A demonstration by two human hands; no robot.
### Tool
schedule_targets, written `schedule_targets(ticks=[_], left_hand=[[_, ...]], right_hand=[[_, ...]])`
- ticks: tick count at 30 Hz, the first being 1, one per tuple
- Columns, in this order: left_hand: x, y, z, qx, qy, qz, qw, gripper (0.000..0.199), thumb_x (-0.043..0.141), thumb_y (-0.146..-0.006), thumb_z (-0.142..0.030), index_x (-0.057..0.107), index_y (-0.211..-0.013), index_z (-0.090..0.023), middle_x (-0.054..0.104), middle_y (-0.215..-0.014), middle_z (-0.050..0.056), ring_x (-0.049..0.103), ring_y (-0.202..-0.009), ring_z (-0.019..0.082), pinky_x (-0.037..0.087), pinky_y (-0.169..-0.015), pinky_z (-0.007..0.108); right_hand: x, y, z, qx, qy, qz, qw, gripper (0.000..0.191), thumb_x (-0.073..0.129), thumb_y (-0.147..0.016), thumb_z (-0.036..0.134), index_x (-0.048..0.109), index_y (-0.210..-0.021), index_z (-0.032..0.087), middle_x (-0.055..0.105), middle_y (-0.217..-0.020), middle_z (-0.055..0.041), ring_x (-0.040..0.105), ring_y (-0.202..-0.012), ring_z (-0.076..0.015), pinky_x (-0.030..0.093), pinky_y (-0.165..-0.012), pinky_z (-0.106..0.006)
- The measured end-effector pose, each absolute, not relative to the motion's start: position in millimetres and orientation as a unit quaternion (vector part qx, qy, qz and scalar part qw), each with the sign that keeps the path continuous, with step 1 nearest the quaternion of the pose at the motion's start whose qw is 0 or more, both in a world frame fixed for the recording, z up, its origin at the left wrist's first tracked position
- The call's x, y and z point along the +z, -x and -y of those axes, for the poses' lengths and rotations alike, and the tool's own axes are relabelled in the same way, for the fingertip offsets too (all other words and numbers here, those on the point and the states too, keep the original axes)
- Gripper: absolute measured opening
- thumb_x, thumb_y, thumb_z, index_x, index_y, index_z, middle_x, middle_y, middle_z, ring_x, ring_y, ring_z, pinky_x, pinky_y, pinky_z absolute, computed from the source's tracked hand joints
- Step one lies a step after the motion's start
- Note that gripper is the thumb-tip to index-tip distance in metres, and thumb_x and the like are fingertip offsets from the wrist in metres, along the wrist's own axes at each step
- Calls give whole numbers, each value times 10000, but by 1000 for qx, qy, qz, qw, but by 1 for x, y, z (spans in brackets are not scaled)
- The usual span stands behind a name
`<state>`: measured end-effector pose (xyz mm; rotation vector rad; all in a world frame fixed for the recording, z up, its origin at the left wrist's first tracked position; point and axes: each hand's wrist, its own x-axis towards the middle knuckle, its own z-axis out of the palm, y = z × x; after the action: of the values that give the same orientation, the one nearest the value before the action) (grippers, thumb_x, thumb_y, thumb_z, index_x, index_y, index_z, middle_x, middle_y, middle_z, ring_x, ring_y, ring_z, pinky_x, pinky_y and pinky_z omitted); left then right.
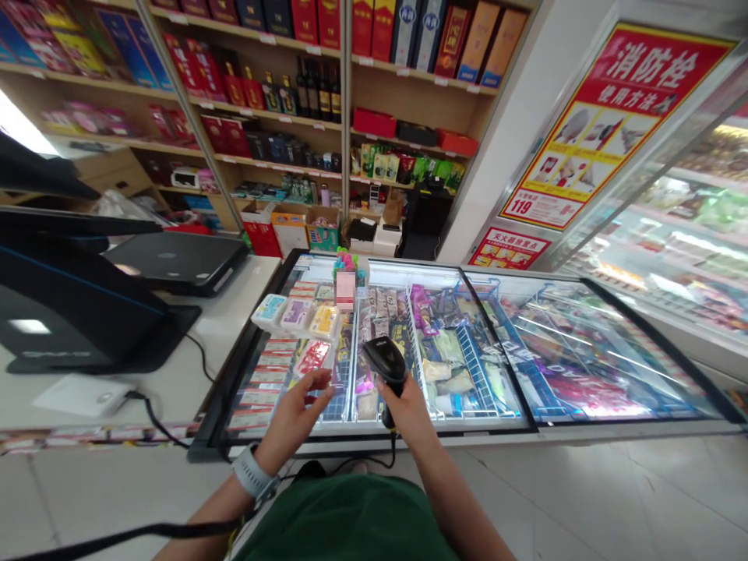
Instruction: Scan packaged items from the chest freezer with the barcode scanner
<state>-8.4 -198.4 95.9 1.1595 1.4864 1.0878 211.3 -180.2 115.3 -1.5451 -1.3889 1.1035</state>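
My right hand (409, 409) grips a black handheld barcode scanner (386, 360), its head pointing forward over a glass-topped freezer chest (467, 427). My left hand (295, 413) hovers open above the glass, fingers spread and holding nothing. Nearest to it is a red-and-white packet (312, 357), with small packaged items (295, 315) in pale blue, pink and yellow just beyond. A white band (251, 471) circles my left wrist. A coloured item at the far end of the freezer is partly hidden by a blurred pink patch (345, 290).
To the left, a white counter (87, 397) holds a black point-of-sale terminal (70, 312) and a dark laptop (175, 261). Wooden shelves (262, 117) of boxed goods and bottles stand behind, with cartons on the floor. A glass display case (672, 249) stands at right.
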Motion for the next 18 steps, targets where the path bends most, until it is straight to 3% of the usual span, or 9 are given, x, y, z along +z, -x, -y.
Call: schedule_targets(ticks=[6,11,14,18], left_hand=[[102,-25,224,455,-452,-528,557,661,706,-760,-496,526,-1370,-317,494,-1475,111,447,-1368,310,442,-1051,480],[109,-20,232,465,-436,-516,572,668,577,-822,-593,482,-1413,-297,426,-1532,91,294,-1465,292,255,-1196,478],[113,-8,232,473,-436,-521,561,622,568,-839,-571,495,-1395,-300,463,-1502,90,317,-1455,278,231,-1207,456],[111,10,228,479,-446,-534,535,561,615,-827,-511,531,-1336,-289,572,-1387,90,452,-1363,294,345,-1142,442]], right_hand=[[125,-164,182,527,553,481,430,373,668,-767,371,623,-1087,184,705,-1056,-67,641,-1019,-228,475,-949,-368],[132,-122,196,578,526,417,464,343,629,-762,352,636,-1070,202,694,-1034,-53,623,-989,-219,489,-936,-361],[132,-102,208,605,490,388,494,347,557,-835,457,642,-1081,228,683,-1100,-56,612,-1078,-229,479,-981,-376],[127,-80,225,637,463,337,515,470,466,-880,606,636,-1141,255,640,-1235,-64,554,-1232,-242,453,-1052,-413]])
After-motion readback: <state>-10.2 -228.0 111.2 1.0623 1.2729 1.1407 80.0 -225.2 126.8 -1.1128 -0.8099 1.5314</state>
